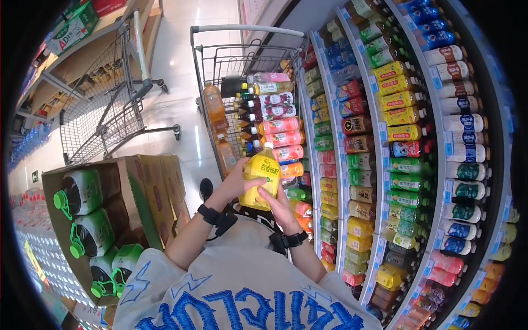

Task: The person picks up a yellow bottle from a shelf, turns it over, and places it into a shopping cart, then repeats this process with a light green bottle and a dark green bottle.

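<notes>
A large yellow juice bottle (254,190) with a pale cap is held upright in front of my chest. My left hand (240,179) wraps round its left side, with fingers across the label. On the lower right side, my right hand (276,208) grips the same bottle, its thumb pressed on the front. Just beyond the bottle stands a wire shopping cart (247,28) loaded with several drink bottles, among them pink-labelled bottles (281,126) and orange drink bottles (214,104). Both my wrists carry black bands.
Shelves (379,165) of bottled drinks rise close on my right. At my left sits an open cardboard box (137,192) with several green-capped jugs (82,192). A second cart (99,115) stands farther left, beside a wooden display shelf (82,52). Tiled floor (176,66) runs between the carts.
</notes>
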Available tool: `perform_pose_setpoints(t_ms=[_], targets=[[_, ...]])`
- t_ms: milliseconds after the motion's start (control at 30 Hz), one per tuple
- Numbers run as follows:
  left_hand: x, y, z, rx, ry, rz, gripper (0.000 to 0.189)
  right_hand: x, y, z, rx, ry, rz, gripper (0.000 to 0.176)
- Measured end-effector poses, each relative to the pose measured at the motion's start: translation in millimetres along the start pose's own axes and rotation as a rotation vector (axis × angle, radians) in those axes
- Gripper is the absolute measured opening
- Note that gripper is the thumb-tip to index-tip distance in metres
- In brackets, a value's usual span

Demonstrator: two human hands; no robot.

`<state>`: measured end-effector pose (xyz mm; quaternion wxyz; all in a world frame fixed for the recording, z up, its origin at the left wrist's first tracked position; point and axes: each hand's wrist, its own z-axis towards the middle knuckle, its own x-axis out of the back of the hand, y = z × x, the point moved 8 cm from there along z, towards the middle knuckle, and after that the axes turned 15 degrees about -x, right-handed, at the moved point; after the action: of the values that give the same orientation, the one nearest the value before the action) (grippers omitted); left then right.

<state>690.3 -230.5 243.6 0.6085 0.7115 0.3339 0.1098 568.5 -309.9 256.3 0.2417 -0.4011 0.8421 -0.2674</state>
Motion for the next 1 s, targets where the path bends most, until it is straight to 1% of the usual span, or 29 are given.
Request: perform_pose_setpoints(t_ms=[33,67,133,200,267,300,367,400,467,500,533,600,633,667,733,767,800,867,900,933,967,1000], targets=[[0.0,-11.0,3.6,0.016,0.024,-0.056,0.09,1.2,-3.8,0.9,0.031,0.016,-0.003,0.057],[-1.0,-15.2,7.1,0.017,0.018,-0.062,0.09,3.3,-5.9,1.1,0.056,0.031,-0.008,0.058],[0.1,-26.9,10.0,0.056,0.085,-0.187,0.091,6.7,-6.5,6.3,0.025,0.053,-0.012,0.059],[7.8,-55.7,18.1,0.096,0.11,-0.174,0.093,8.8,-6.1,18.5,-0.001,0.05,-0.095,0.06],[20.2,-85.3,26.3,0.101,0.132,-0.113,0.092,14.7,1.6,42.3,-0.015,0.01,-0.112,0.061],[24.0,-82.5,26.6,0.112,0.151,-0.105,0.092,16.7,6.1,55.8,-0.011,-0.022,-0.148,0.062],[26.4,-78.2,24.1,0.249,0.227,-0.246,0.089,16.1,10.2,78.7,-0.032,-0.052,-0.181,0.065],[29.3,-85.9,27.0,0.259,0.239,-0.233,0.089,17.5,15.2,91.9,-0.039,-0.067,-0.17,0.065],[35.5,-116.9,37.9,0.252,0.332,-0.403,0.084,24.5,28.8,125.9,-0.025,-0.045,-0.234,0.062],[38.9,-130.6,43.4,0.224,0.38,-0.424,0.079,25.4,34.4,141.7,-0.02,-0.055,-0.254,0.065],[41.0,-139.7,48.6,0.239,0.394,-0.414,0.079,25.2,37.8,155.6,-0.034,-0.068,-0.243,0.065],[51.7,-153.7,57.7,0.119,0.435,-0.371,0.075,24.7,47.5,181.1,-0.049,-0.098,-0.259,0.066],[58.6,-164.9,62.0,0.076,0.43,-0.281,0.065,20.8,46.1,190.7,-0.038,-0.102,-0.294,0.067],[64.8,-181.6,61.7,0.103,0.437,-0.275,0.065,21.1,48.3,198.2,-0.068,-0.082,-0.296,0.069],[77.5,-194.5,58.6,0.101,0.494,-0.088,0.058,20.5,47.7,214.9,0.076,-0.04,-0.371,0.075],[79.6,-199.0,57.5,0.076,0.526,-0.06,0.054,24.9,49.8,224.7,0.186,0.104,-0.579,0.084],[78.0,-203.5,57.4,0.093,0.527,-0.06,0.054,22.0,52.7,228.5,0.169,0.102,-0.576,0.084],[77.9,-197.4,58.3,0.107,0.569,0.06,0.041,17.6,36.5,221.9,0.255,0.284,-0.708,0.089],[74.0,-186.3,60.8,0.087,0.565,0.08,0.045,13.1,33.3,220.4,0.246,0.294,-0.698,0.088],[70.0,-168.2,62.8,0.1,0.561,0.078,0.045,10.7,34.2,223.8,0.233,0.297,-0.697,0.088],[66.2,-151.3,61.0,0.217,0.53,0.162,0.049,7.8,34.9,225.9,0.252,0.33,-0.774,0.087],[64.1,-148.1,57.2,0.333,0.494,0.249,0.054,4.6,36.4,224.7,0.272,0.364,-0.848,0.086]])
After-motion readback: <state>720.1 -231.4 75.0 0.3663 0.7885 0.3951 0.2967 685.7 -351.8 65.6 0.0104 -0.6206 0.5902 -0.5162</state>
